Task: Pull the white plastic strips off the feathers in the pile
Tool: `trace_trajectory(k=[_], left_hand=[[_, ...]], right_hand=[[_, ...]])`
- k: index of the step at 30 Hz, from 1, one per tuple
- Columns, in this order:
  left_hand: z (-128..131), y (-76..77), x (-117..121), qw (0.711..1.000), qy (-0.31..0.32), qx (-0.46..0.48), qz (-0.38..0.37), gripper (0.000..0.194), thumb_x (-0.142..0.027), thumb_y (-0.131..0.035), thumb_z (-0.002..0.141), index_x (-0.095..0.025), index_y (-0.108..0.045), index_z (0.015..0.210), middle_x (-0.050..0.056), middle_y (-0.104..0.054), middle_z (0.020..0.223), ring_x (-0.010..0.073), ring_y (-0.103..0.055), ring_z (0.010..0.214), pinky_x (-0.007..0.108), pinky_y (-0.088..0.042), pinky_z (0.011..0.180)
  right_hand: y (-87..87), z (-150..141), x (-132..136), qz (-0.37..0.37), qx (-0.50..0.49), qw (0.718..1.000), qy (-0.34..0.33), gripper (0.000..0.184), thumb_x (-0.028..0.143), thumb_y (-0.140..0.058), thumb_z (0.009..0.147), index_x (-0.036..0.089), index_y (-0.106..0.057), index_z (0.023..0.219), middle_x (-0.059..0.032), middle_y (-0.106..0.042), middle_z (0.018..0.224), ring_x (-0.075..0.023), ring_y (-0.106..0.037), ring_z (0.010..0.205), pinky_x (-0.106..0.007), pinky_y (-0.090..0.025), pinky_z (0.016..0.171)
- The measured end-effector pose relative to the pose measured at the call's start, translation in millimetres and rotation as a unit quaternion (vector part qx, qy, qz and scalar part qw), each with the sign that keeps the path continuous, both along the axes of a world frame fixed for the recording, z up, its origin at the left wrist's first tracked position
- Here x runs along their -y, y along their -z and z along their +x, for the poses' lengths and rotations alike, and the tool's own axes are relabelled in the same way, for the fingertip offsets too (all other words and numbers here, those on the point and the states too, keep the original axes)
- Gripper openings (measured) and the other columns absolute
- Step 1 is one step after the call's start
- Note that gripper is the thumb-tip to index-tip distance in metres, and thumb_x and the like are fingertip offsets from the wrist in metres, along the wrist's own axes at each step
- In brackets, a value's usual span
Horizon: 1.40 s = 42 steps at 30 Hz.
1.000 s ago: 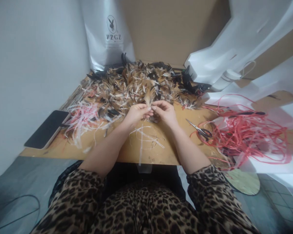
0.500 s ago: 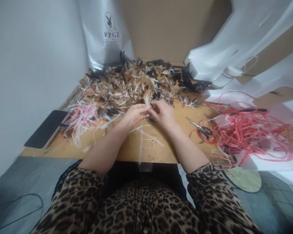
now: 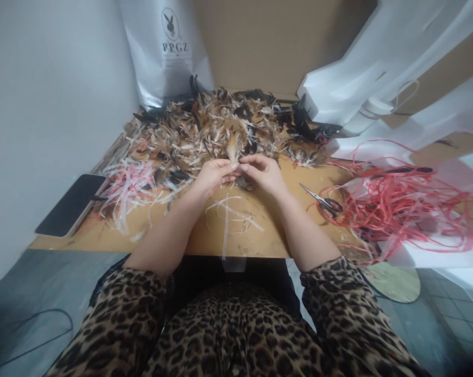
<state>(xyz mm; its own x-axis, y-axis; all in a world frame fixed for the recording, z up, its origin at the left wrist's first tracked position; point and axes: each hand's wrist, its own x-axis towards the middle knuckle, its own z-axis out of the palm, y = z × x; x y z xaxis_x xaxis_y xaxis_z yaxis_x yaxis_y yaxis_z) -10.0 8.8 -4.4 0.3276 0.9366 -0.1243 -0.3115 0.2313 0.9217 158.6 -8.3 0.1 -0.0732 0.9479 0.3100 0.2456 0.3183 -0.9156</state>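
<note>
My left hand is closed in a pinch on the base of a pale tan feather, whose tip points away from me. Close beside it, my right hand has thumb and forefinger pressed together near the feather's lower end. Whatever lies between those right fingertips is too small to make out. Behind both hands spreads a big heap of brown, white and black feathers. Thin white strips lie on the wooden table below my wrists.
Scissors rest on the right beside a tangle of red strips. To the left lie pink and white strips and a phone. A white printed bag stands at the back left; white sheeting is at the right.
The view has shifted slightly. My left hand still pinches the feather, while my right fingertips have moved a little at its base. The things on the table lie as before.
</note>
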Motion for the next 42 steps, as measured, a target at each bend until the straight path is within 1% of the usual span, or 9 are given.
trace_trajectory(k=[3,8,22,26,28,31,36,39,42], left_hand=[[2,0.7,2,0.999,0.007,-0.041,0.017,0.023,-0.028,-0.081,0.066,-0.011,-0.073,0.079,0.008,-0.074,0.077,0.0112,-0.068,0.067,0.019,-0.05,0.062],[8,-1.5,10,0.994,0.025,-0.088,0.054,0.012,-0.02,-0.076,0.071,-0.009,-0.072,0.075,0.009,-0.073,0.072,0.0114,-0.068,0.062,0.02,-0.049,0.059],[10,-3.7,11,0.994,0.02,-0.09,0.056,0.008,-0.019,-0.074,0.072,-0.01,-0.072,0.072,0.007,-0.072,0.069,0.0093,-0.065,0.058,0.019,-0.05,0.059],[7,-7.7,7,0.994,-0.025,-0.08,0.066,0.014,-0.023,-0.077,0.071,-0.01,-0.071,0.073,0.005,-0.071,0.067,0.0074,-0.063,0.056,0.017,-0.05,0.057],[4,-11.1,4,0.994,-0.061,-0.062,0.063,0.016,-0.025,-0.077,0.071,-0.011,-0.07,0.074,0.004,-0.071,0.068,0.0064,-0.062,0.057,0.016,-0.049,0.057],[-1,-15.3,1,0.993,-0.101,-0.025,0.05,0.018,-0.026,-0.078,0.071,-0.011,-0.068,0.074,0.004,-0.071,0.07,0.0055,-0.063,0.057,0.014,-0.048,0.056],[-3,-17.9,1,0.993,-0.116,-0.003,0.029,0.019,-0.025,-0.079,0.07,-0.011,-0.067,0.077,0.003,-0.071,0.07,0.005,-0.063,0.058,0.014,-0.047,0.056],[-1,-18.8,4,0.994,-0.108,-0.008,0.025,0.019,-0.024,-0.079,0.07,-0.011,-0.066,0.075,0.003,-0.071,0.07,0.0047,-0.062,0.057,0.013,-0.046,0.055],[2,-18.2,5,0.995,-0.099,-0.012,0.018,0.019,-0.024,-0.079,0.071,-0.01,-0.066,0.075,0.002,-0.07,0.067,0.0045,-0.062,0.055,0.013,-0.045,0.053]], right_hand=[[-2.9,-1,0,-0.088,-0.104,0.99,-0.02,0.038,0.049,-0.077,0.065,0.018,-0.072,0.086,-0.0021,-0.071,0.077,-0.0138,-0.063,0.068,-0.028,-0.051,0.067],[-2.1,-4,3,-0.138,-0.125,0.982,-0.011,0.035,0.048,-0.08,0.061,0.017,-0.064,0.063,0.0037,-0.057,0.051,-0.0075,-0.045,0.046,-0.022,-0.035,0.046],[2.5,-17,4,-0.153,-0.223,0.963,0.001,0.043,0.047,-0.083,0.055,0.019,-0.051,0.056,0.0067,-0.049,0.045,-0.006,-0.04,0.041,-0.021,-0.029,0.042],[1.8,-14,2,-0.135,-0.227,0.964,0.003,0.038,0.05,-0.079,0.06,0.019,-0.06,0.066,0.0078,-0.046,0.045,-0.0052,-0.033,0.04,-0.021,-0.024,0.041],[0.9,-6,0,-0.115,-0.175,0.978,0.018,0.033,0.048,-0.077,0.063,0.018,-0.065,0.073,0.0065,-0.05,0.048,-0.0057,-0.036,0.043,-0.021,-0.028,0.044],[-0.8,8,-3,-0.092,0.011,0.995,0.024,0.02,0.035,-0.071,0.068,0.016,-0.067,0.068,0.0019,-0.059,0.056,-0.0087,-0.047,0.051,-0.023,-0.037,0.051],[-1.8,11,-1,-0.066,0.334,0.939,0.056,0.009,0.02,-0.062,0.069,0.017,-0.069,0.065,-0.0034,-0.067,0.063,-0.0138,-0.055,0.058,-0.027,-0.039,0.059],[0.2,3,2,-0.066,0.391,0.915,0.073,0.01,0.023,-0.063,0.071,0.019,-0.072,0.071,-0.0064,-0.07,0.07,-0.016,-0.058,0.061,-0.028,-0.04,0.06],[3.8,-2,3,-0.078,0.391,0.915,0.067,0.01,0.021,-0.062,0.07,0.018,-0.071,0.071,-0.0069,-0.07,0.071,-0.0159,-0.058,0.061,-0.028,-0.04,0.061]])
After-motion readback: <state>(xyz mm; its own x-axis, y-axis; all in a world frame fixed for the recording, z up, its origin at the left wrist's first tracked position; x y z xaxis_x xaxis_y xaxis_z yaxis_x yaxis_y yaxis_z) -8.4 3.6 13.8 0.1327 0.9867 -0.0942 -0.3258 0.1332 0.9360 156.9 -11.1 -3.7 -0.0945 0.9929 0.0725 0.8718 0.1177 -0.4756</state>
